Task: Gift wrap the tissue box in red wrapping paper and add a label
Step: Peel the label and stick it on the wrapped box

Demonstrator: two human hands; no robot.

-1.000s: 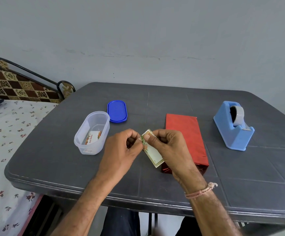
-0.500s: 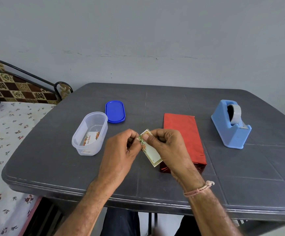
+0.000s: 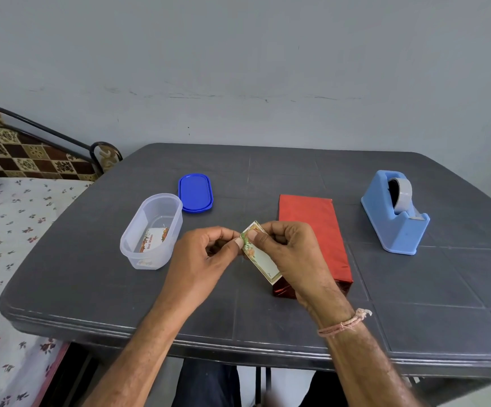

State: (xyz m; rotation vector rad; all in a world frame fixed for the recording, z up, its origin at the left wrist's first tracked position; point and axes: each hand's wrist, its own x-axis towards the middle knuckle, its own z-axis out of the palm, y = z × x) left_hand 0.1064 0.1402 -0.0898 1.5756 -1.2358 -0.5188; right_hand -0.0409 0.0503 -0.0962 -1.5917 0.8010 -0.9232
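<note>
Head view: both hands meet above the near part of the dark table (image 3: 91, 274), working one small label (image 3: 263, 259) between them.
Step in hand: by the look of it, labelling. The box is fully covered in red, so the wrapping seems finished.
Left hand (image 3: 206, 254): fingers curled, thumb and forefinger nipping the label's upper edge.
Right hand (image 3: 291, 251): fingers curled behind the label, thumb pressed on its face beside the flowered corner.
Label: a cream card with a gold border and a flower print at the pinched end. It is tilted, and its free end hangs below the right fingers. Whether it has a peel-off backing cannot be told.
Wrapped tissue box (image 3: 320, 230): lies flat on the table just beyond and beneath the right fingers, partly hidden by that hand. Its paper is glossy red, smooth on top and creased at the near end.
Next move: probably freeing the sticky side or fetching tape, then a short carry right of the fingers to press the label flat on the smooth top.
Tape dispenser (image 3: 394, 212): well right of the right fingers; reaching it means letting one hand go.
Clear tub (image 3: 150, 230): just left of the left fingers, open, with another printed label inside.
Blue lid (image 3: 195, 193): beyond the left fingers, beside the tub.
</note>
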